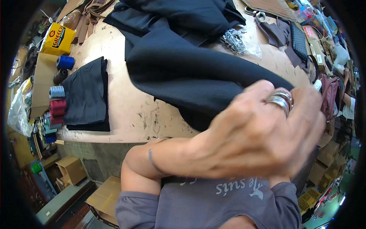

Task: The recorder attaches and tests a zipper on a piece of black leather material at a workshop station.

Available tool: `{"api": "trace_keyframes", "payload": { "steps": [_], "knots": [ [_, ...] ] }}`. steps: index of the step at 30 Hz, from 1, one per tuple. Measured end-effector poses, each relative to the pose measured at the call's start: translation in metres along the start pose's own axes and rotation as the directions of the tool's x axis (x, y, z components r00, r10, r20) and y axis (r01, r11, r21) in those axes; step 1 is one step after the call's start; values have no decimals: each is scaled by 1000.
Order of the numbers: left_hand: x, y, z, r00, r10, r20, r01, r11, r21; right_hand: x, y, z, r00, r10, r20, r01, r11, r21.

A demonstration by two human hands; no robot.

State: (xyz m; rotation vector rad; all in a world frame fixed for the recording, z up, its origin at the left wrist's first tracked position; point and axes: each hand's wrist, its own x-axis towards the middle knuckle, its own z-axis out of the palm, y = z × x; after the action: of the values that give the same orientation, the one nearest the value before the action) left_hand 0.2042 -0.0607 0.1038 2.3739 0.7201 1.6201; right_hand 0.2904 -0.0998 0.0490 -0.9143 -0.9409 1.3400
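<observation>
A large piece of black cloth (179, 68) lies bunched over the far middle of the table. One long fold of it runs right and toward me, up to my left hand. My left hand (259, 133), with silver rings and slightly smeared by motion, crosses to the right over the cloth. Its fingers are curled down and closed at the cloth's edge; the fingertips are hidden. Of my right arm only the sleeve (284, 194) and a bit of skin show. The right hand itself is hidden behind the left.
A folded stack of black cloth (85, 95) lies at the table's left, beside several thread spools (58, 108) and a yellow box (58, 39). Clear plastic (234, 40), scissors (260, 16) and dark scraps (278, 32) lie at the far right. Cardboard boxes (105, 198) stand below the table (126, 124).
</observation>
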Motion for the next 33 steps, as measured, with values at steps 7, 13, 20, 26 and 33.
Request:
{"api": "trace_keyframes", "payload": {
  "steps": [7,13,20,26,33],
  "knots": [
    [-27,-3,17,977,110,184,-114,993,12,-20,-13,-39,999,18,30,-10,969,-248],
    [-37,18,29,927,222,302,-241,970,25,-32,-23,-60,1000,21,19,-12,916,-400],
    [-35,-11,8,976,119,182,-126,992,30,-7,-7,-48,995,33,93,27,815,-579],
    [-55,-34,-63,834,-249,493,64,930,362,30,24,-19,971,19,238,159,695,-701],
    [-54,-100,-78,796,-528,296,273,750,603,77,67,1,954,24,299,215,640,-738]
  ]
}}
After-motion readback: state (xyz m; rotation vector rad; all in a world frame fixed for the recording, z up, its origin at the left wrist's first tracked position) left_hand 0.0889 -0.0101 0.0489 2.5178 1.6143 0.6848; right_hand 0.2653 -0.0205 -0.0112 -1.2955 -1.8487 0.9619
